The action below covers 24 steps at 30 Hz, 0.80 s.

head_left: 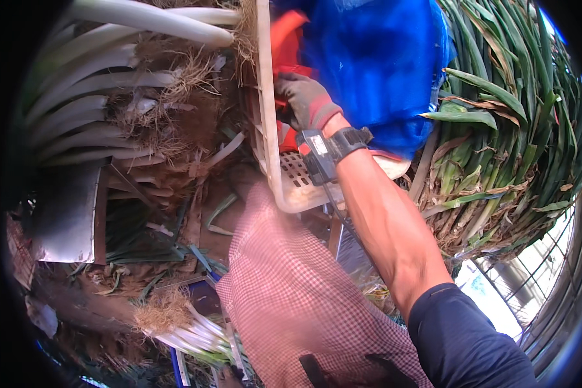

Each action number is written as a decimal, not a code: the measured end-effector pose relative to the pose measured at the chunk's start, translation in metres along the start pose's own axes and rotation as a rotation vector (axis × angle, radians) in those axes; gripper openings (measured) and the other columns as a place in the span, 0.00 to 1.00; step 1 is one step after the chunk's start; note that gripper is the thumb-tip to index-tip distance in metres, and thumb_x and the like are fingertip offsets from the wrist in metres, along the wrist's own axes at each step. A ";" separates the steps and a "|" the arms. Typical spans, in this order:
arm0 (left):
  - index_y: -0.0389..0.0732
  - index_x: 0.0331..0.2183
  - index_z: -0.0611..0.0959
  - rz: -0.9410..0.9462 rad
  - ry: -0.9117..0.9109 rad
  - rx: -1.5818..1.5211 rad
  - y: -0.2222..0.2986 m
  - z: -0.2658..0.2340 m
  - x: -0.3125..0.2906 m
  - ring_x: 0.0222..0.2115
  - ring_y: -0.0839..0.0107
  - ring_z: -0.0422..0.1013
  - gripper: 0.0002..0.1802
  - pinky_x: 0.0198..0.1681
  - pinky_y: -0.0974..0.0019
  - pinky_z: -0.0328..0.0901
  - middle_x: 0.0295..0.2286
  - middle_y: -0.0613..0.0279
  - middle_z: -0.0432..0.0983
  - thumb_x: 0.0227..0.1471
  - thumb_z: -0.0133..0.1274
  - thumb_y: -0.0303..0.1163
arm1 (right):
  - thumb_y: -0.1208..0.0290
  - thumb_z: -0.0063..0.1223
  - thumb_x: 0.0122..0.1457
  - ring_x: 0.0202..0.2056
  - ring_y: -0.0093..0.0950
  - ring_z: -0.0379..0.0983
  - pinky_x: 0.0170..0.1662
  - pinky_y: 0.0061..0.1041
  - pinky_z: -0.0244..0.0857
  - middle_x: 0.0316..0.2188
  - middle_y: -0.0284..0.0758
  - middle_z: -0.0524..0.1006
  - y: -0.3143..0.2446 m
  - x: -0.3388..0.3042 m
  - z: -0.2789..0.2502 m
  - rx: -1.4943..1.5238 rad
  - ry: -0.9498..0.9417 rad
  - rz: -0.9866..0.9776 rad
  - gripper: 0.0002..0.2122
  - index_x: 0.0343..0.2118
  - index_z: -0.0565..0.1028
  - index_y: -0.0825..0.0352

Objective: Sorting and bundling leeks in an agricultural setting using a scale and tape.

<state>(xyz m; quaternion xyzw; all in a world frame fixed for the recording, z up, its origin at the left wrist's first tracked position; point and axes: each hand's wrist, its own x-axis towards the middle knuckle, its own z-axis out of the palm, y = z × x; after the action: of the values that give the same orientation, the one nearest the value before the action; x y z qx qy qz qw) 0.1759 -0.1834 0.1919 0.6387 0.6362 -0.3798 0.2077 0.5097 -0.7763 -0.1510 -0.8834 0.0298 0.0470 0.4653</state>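
My right hand (pixel 307 100), in a grey glove with a reddish cuff, reaches into a pale plastic crate (pixel 273 142) with a slotted bottom. Its fingers curl against bright red plastic (pixel 290 39), which is blurred by motion. Right beside it lies a large, shiny blue plastic bag or sheet (pixel 375 71), also smeared. A dark strap with a small black box (pixel 317 158) and a cable sits on my right wrist. My left hand does not show clearly; a dark shape at the lower edge, by a small bundle of leeks (pixel 191 333), cannot be made out.
Leeks with white stems and roots (pixel 110 81) are stacked at the left. A tall heap of green leeks (pixel 498 129) stands at the right. A metal plate (pixel 71 213) is at the lower left. My red-checked apron (pixel 291 278) hangs below the crate.
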 end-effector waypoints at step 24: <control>0.38 0.64 0.65 0.353 -0.910 -0.703 0.268 0.101 -0.059 0.58 0.61 0.68 0.37 0.64 0.54 0.63 0.59 0.56 0.68 0.66 0.45 0.55 | 0.68 0.59 0.47 0.39 0.33 0.75 0.43 0.36 0.68 0.31 0.32 0.76 -0.338 -0.088 -0.015 -0.478 -1.017 -0.255 0.05 0.29 0.80 0.58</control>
<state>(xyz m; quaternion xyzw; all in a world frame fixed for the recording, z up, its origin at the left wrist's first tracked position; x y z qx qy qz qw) 0.4197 -0.3257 0.1142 0.4009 0.4552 -0.3418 0.7178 0.4552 -0.5968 0.1443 -0.8269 -0.3161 0.4148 0.2106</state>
